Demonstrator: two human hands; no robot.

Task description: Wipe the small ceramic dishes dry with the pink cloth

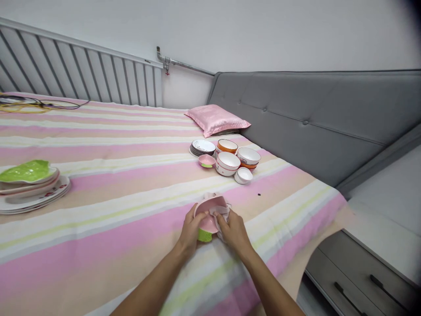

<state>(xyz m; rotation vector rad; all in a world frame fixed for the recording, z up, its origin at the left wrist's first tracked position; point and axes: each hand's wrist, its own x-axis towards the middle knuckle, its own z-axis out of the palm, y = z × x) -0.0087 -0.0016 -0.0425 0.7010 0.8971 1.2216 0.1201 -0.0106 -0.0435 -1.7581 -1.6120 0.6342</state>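
Observation:
Between my two hands is a pink bowl (209, 205) with a green leaf-shaped edge, held tilted above the striped bedspread (108, 245). My left hand (191, 228) grips its left side, thumb over the rim. A pale cloth (224, 211) is bunched in my right hand (234, 230), pressed against the bowl's right side and partly behind it. Beyond my hands stands a group of dishes: a similar small pink bowl (207, 161), a stack of plates (203, 147), white bowls (228, 162), an orange-sided bowl (227, 146) and small white dishes (244, 175).
At the left lie stacked plates (36, 199) with a green leaf-shaped dish (26, 171) on top. A pink pillow (217, 119) rests near the grey headboard (296, 114). Coiled cables (36, 104) lie far left. A drawer cabinet (358, 272) stands beside the bed.

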